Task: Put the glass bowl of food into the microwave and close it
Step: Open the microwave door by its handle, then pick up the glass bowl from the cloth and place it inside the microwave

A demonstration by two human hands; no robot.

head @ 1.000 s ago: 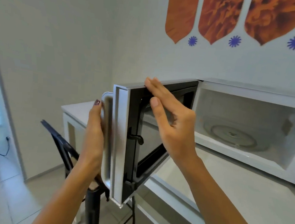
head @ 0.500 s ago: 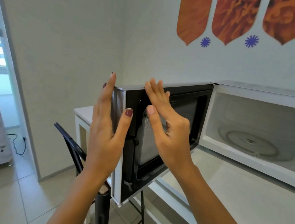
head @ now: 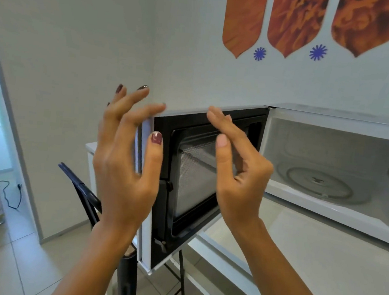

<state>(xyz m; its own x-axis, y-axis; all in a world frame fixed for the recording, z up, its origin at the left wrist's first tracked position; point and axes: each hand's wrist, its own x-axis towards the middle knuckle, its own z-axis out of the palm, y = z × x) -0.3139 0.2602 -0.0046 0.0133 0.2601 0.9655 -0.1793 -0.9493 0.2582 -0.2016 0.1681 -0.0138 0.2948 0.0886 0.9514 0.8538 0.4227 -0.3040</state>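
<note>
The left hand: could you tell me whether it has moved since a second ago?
Yes. The left hand has left the handle side of the microwave door and now hovers open by the door's outer edge.

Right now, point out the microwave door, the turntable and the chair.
microwave door (head: 193, 180): head view, on the mesh window.
turntable (head: 315, 181): head view, on the glass plate's centre.
chair (head: 83, 191): head view, on the dark backrest.

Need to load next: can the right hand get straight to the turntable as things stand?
Probably yes. The door is swung wide to the left, the cavity front is unblocked, and the turntable lies bare. The right hand is empty, just left of the opening. No bowl is in view.
</note>
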